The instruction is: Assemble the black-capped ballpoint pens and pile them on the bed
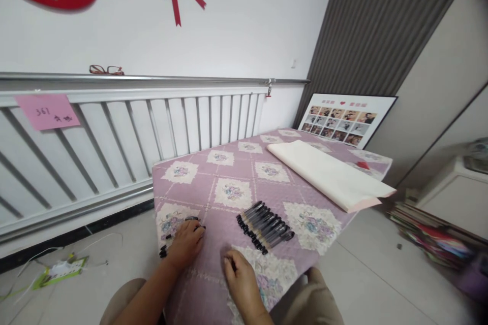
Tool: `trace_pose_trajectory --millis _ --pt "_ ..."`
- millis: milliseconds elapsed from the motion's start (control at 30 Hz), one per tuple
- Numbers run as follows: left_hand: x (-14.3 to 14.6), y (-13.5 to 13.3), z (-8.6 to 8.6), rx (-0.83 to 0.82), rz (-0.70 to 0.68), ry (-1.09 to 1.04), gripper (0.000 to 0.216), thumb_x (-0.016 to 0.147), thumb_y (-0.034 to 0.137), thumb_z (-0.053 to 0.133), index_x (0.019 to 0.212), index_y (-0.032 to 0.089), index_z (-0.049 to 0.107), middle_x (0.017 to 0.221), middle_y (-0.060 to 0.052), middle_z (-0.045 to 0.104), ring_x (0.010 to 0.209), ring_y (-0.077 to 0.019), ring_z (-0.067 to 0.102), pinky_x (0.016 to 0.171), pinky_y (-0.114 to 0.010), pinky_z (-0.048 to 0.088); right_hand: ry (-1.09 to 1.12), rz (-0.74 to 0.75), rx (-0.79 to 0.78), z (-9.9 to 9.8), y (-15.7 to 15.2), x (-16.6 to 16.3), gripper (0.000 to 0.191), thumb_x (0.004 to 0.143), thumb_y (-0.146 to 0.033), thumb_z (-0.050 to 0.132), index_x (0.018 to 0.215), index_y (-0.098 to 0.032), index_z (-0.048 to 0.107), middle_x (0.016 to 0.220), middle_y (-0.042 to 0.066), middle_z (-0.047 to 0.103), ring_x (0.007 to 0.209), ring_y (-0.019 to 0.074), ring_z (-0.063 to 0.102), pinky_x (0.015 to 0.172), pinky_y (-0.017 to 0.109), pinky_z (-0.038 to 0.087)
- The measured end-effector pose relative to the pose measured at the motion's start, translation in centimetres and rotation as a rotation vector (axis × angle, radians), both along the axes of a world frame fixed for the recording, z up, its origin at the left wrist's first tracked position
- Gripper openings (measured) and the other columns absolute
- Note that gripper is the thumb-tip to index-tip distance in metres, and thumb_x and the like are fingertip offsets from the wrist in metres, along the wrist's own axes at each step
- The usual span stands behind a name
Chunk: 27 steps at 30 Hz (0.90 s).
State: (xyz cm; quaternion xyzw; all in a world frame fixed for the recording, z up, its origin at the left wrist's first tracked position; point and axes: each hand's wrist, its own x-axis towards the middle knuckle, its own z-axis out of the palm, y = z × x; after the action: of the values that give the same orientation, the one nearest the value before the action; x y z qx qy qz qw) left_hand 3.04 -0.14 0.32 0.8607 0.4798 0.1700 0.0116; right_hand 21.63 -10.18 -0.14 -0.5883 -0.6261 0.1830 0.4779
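My left hand [186, 244] rests at the left side of the table, its fingers curled over a few black-capped pens [163, 251]. Pen ends stick out on both sides of it, and the palm hides the rest. Close to the table's front edge, my right hand [243, 278] is loosely closed, with no object visible in it. Beyond that hand, a row of several clear-barrelled gel pens with black caps [266, 224] lies side by side on the cloth, slanting up to the right.
A purple flowered tablecloth [206, 259] covers the table. A folded cream sheet [324, 172] lies at the right, with a framed photo board [345, 121] behind it. A white radiator [171, 127] runs along the wall. On the floor at left is a power strip [63, 270].
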Motion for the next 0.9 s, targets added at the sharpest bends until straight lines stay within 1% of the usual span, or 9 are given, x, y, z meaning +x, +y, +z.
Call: trace_pose_trajectory --millis 133,233,367,467,567,633,733,800,900 --pt "0.1 0.4 0.0 0.017 -0.017 0.027 0.026 0.084 0.019 0.049 0.105 0.027 0.061 0.112 -0.005 0.056 0.109 -0.0229 0.047 0.096 -0.038 0.037 0.015 -0.001 0.015 0.3 -0.2 0.1 0.016 0.082 -0.018 0.049 0.078 -0.022 0.065 0.077 0.002 0.068 0.074 0.0174 0.064 0.069 0.024 0.048" --pt "0.3 0.2 0.0 0.045 -0.004 0.033 0.027 0.082 0.020 0.051 0.106 0.027 0.061 0.113 -0.005 0.057 0.110 -0.0244 0.047 0.097 -0.040 0.036 0.040 0.005 0.021 0.2 -0.2 0.1 0.017 0.083 -0.017 0.048 0.079 -0.022 0.064 0.076 0.001 0.067 0.073 0.0166 0.064 0.069 0.023 0.048" --pt "1.7 -1.5 0.1 0.076 0.027 -0.015 0.028 0.082 0.018 0.051 0.106 0.025 0.061 0.113 -0.006 0.057 0.110 -0.0255 0.048 0.096 -0.041 0.038 0.092 -0.020 0.046 -0.3 -0.1 0.1 0.017 0.084 -0.019 0.048 0.082 -0.021 0.064 0.078 0.002 0.067 0.073 0.0164 0.064 0.068 0.023 0.048" --pt "3.2 -3.8 -0.2 0.066 -0.002 -0.086 0.027 0.081 0.013 0.048 0.099 0.025 0.063 0.107 -0.006 0.059 0.104 -0.0232 0.052 0.093 -0.038 0.041 0.105 -0.043 0.064 -0.6 -0.3 0.7 0.018 0.085 -0.021 0.046 0.085 -0.021 0.064 0.081 0.003 0.068 0.076 0.0167 0.064 0.070 0.024 0.049" --pt "4.1 -6.1 -0.8 0.004 -0.027 -0.177 0.027 0.084 0.013 0.046 0.100 0.027 0.063 0.105 -0.005 0.060 0.102 -0.0219 0.054 0.092 -0.038 0.042 0.037 -0.105 0.091 -0.5 -0.5 3.4 0.020 0.087 -0.024 0.045 0.087 -0.021 0.064 0.083 0.005 0.067 0.080 0.0180 0.063 0.073 0.026 0.050" --pt "4.2 -7.3 -1.3 -0.039 -0.021 -0.230 0.024 0.085 0.014 0.046 0.096 0.025 0.064 0.102 -0.005 0.061 0.098 -0.0217 0.056 0.089 -0.037 0.044 -0.028 -0.226 0.104 -0.3 -0.5 6.5 0.020 0.088 -0.027 0.045 0.090 -0.020 0.063 0.086 0.007 0.067 0.083 0.0198 0.062 0.075 0.029 0.049" --pt "4.1 -8.0 -1.9 -0.050 0.002 -0.306 0.022 0.086 0.014 0.045 0.093 0.024 0.064 0.100 -0.006 0.062 0.095 -0.0211 0.057 0.087 -0.037 0.046 -0.181 -0.335 0.089 0.1 0.0 11.6 0.019 0.086 -0.025 0.045 0.090 -0.019 0.062 0.088 0.009 0.067 0.086 0.0229 0.061 0.080 0.035 0.047" --pt "4.0 -7.9 -2.2 -0.019 0.011 -0.352 0.022 0.086 0.015 0.046 0.094 0.023 0.064 0.100 -0.006 0.063 0.094 -0.0212 0.058 0.087 -0.037 0.047 -0.321 -0.357 0.057 0.2 0.3 14.3 0.017 0.083 -0.021 0.047 0.088 -0.018 0.063 0.088 0.010 0.067 0.087 0.0248 0.060 0.083 0.039 0.045" --pt "3.9 -7.5 -2.5 0.016 -0.002 -0.395 0.020 0.086 0.016 0.048 0.094 0.022 0.064 0.098 -0.006 0.063 0.092 -0.0213 0.059 0.086 -0.039 0.048 -0.503 -0.291 -0.008 0.1 0.6 16.3 0.019 0.080 -0.015 0.047 0.088 -0.018 0.064 0.089 0.009 0.067 0.086 0.0249 0.059 0.082 0.038 0.045"
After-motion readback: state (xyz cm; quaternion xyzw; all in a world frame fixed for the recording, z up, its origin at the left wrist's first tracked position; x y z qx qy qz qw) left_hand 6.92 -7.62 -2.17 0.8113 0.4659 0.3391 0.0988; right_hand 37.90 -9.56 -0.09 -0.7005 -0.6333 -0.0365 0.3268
